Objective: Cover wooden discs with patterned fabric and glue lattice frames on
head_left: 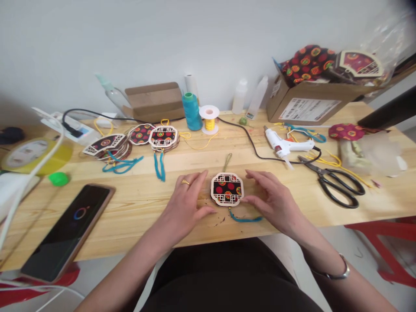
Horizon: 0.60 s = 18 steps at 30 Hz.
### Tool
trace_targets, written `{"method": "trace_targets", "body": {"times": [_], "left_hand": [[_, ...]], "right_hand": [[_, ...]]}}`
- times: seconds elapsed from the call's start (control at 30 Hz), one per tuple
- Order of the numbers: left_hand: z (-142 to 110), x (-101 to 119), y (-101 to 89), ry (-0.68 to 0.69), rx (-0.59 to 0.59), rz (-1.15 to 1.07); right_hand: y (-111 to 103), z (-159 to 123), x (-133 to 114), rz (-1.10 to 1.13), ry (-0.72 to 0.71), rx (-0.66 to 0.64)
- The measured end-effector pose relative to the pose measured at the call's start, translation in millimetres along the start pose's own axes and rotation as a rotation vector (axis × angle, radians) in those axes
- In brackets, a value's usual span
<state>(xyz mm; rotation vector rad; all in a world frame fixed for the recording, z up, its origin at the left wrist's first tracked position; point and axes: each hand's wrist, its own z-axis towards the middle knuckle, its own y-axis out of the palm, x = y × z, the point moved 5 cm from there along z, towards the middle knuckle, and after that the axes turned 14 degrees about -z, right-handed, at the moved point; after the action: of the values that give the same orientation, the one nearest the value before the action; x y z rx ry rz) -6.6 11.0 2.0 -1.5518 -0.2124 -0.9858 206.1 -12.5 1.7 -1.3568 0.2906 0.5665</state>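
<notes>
A palm-sized ornament [227, 189] lies flat on the wooden table, its pale lattice frame over dark fabric with red and orange round motifs. From its top runs an olive cord loop [228, 161], and a teal tassel [246, 219] trails from its bottom to the right. My left hand [190, 198] rests just left of the ornament, fingers and thumb apart, holding nothing. On the other side my right hand [273, 197] is curved with its fingers apart; its thumb tip is at the ornament's right edge, and whether it touches I cannot tell.
Similar ornaments [164, 138] are stacked at the back left, near a teal thread cone [191, 112] and a yellow thread spool [209, 121]. A glue gun [286, 145] and black scissors [334, 180] lie on the right. A phone [68, 234] overhangs the front left edge.
</notes>
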Motion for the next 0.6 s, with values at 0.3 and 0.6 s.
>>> {"method": "trace_targets", "body": {"times": [0.3, 0.6], "left_hand": [[-1.3, -0.7, 14.3, 0.043, 0.019, -0.076], [-2.5, -0.2, 14.6, 0.036, 0.048, -0.083]], "right_hand": [[0.9, -1.0, -12.3, -0.038, -0.139, -0.067], [4.0, 0.7, -17.7, -0.053, -0.140, -0.114]]}}
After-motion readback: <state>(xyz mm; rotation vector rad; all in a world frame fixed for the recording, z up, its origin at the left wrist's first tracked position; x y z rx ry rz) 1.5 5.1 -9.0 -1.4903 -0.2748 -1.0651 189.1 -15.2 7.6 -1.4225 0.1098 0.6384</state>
